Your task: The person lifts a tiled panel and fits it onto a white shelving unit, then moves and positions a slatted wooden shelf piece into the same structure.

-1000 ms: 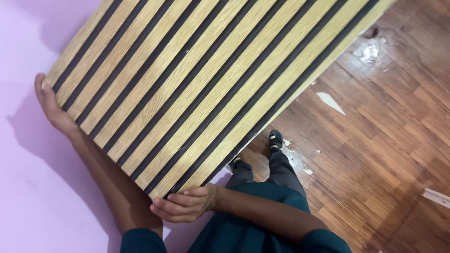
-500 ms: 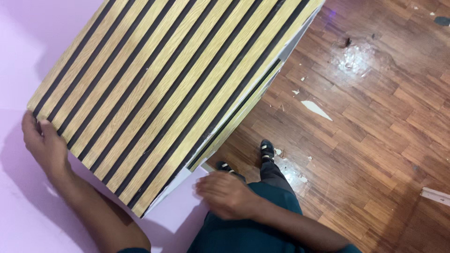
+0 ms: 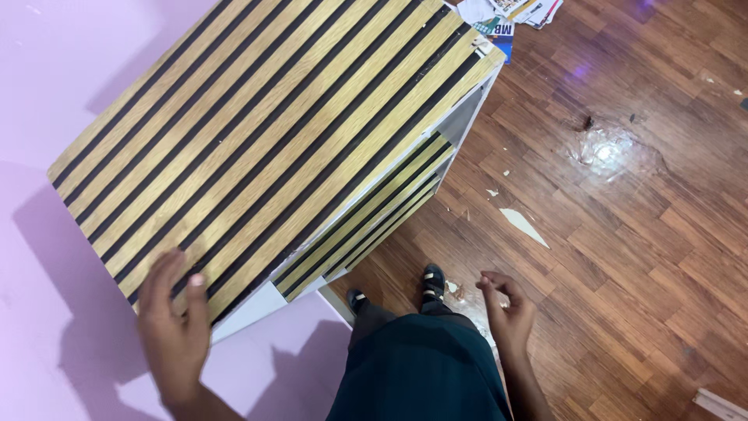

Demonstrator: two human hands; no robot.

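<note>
Wood-look slats with black gaps cover the top of the cabinet (image 3: 265,132) I'm looking down at from the head cam, and it stands right up against the pink wall (image 3: 70,70), its white side edge showing at the lower corner. My left hand (image 3: 175,327) is over that near corner of the slatted top, fingers spread loose and flat, palm down; it looks like the fingertips are on or just above the panel, but there's some blur so I can't say for sure that they touch. It's holding nothing. My right hand (image 3: 506,312) is well away from the cabinet, out over the floor by my right side, fingers half curled and empty, nothing pinched that I can make out. Under the top there's a second slatted panel (image 3: 374,218), same stripes, sitting lower inside the white frame, and beside it an open white compartment facing the floor side. Down between my hands are dark trousers (image 3: 421,366) and two black sandals (image 3: 432,281) on brown wood-plank flooring (image 3: 623,257). A pale torn scrap (image 3: 523,226) lies on the planks near the cabinet, with a few smaller flecks around it and a shiny glare patch farther out. Some printed papers (image 3: 506,15) are piled at the far corner of the cabinet, just beside it.
</note>
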